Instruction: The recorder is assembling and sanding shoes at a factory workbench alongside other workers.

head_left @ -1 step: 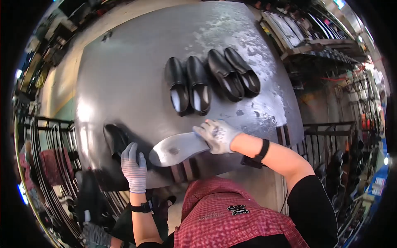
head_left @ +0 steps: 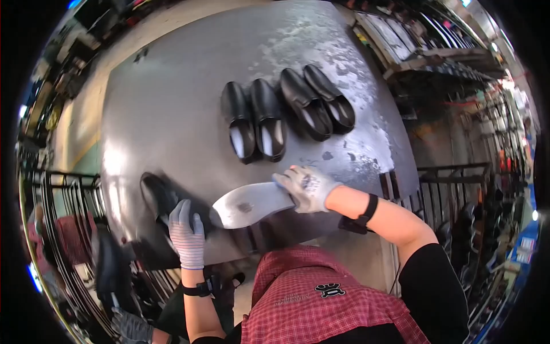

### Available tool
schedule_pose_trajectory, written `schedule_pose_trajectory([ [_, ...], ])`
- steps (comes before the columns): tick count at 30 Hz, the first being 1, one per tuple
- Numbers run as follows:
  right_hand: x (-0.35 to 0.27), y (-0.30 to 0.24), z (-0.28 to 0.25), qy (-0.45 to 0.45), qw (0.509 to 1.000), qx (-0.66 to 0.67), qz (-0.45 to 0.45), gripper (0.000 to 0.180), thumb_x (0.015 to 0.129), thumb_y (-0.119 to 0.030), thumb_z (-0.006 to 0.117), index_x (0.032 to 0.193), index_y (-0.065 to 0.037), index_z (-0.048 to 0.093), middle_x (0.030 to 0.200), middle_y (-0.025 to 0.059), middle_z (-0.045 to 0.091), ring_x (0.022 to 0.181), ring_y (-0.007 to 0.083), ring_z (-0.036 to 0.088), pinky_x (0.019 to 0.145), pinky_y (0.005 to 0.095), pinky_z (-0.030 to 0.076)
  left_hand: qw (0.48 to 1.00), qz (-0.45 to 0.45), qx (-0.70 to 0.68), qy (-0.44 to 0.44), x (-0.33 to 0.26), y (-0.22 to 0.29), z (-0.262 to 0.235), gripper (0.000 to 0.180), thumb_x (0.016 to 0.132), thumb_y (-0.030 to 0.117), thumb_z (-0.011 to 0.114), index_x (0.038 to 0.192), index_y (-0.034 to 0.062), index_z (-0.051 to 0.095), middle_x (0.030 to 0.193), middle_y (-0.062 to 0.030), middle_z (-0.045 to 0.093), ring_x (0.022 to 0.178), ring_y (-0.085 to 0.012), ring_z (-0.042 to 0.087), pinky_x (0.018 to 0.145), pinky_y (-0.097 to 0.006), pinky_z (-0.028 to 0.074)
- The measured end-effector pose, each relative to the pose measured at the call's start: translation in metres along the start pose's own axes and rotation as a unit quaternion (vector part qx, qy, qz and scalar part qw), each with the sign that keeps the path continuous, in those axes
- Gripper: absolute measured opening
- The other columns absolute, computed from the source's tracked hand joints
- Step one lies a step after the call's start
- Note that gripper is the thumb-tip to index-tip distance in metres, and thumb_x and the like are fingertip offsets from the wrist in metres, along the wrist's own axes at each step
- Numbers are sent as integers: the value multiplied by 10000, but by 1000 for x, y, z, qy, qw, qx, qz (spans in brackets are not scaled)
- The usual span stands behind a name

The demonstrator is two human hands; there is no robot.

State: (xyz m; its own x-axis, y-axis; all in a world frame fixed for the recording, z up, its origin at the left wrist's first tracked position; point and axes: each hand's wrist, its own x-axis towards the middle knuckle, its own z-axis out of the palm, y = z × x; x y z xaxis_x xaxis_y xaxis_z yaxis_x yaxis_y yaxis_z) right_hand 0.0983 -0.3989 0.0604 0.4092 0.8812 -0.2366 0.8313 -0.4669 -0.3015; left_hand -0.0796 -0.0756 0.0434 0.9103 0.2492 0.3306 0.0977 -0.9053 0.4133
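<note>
My right hand [head_left: 309, 188], in a pale work glove, grips one end of a whitish-grey insole [head_left: 252, 205], held slanting over the near table edge. A dark smudge or mark shows on its surface. My left hand [head_left: 186, 232], in a striped glove, rests against a black slip-on shoe [head_left: 156, 195] at the near left of the table. Its fingers are stretched out over the shoe's opening, the thumb apart; the shoe's heel end is hidden behind it. Farther off stand two pairs of black shoes, one pair [head_left: 266, 117] in the middle, another [head_left: 306, 103] to its right.
All this is on a dark grey metal table [head_left: 166, 97], scuffed at the far right. Metal racks [head_left: 458, 178] stand on both sides. At the lower left, a co-worker's grey-gloved hand [head_left: 132, 327] is close to a black shoe [head_left: 109, 261].
The view has shifted slightly, so the shoes on the table appear farther left. My right hand and the insole appear slightly farther right. The shoe by the co-worker's hand has shifted left.
</note>
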Motion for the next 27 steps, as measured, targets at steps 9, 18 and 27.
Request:
schedule_pose_trajectory([
  [9,-170,145,-15,80,981,9,176,1044,644,-424,870,1528,-125,401,1298,171,600,1177,364,600,1025,455,478,992,9,-102,-76,71,171,132,580,838,79,679,1402,56,544,1313,-212,612,1207,-398,582,1035,-477,474],
  [18,-252,207,-24,80,893,67,438,1124,684,-465,882,1613,-237,291,1347,240,553,1242,418,565,1056,472,477,984,38,93,-146,141,350,265,843,832,547,733,1527,190,414,1495,-292,419,1289,-402,528,1068,-485,440],
  [27,-289,181,-10,88,810,185,549,1152,752,-580,792,1645,-180,184,1407,318,496,1267,439,573,1074,449,476,969,42,123,-208,103,343,292,550,811,531,763,931,-6,749,1221,-188,593,1028,-363,658,882,-452,540],
])
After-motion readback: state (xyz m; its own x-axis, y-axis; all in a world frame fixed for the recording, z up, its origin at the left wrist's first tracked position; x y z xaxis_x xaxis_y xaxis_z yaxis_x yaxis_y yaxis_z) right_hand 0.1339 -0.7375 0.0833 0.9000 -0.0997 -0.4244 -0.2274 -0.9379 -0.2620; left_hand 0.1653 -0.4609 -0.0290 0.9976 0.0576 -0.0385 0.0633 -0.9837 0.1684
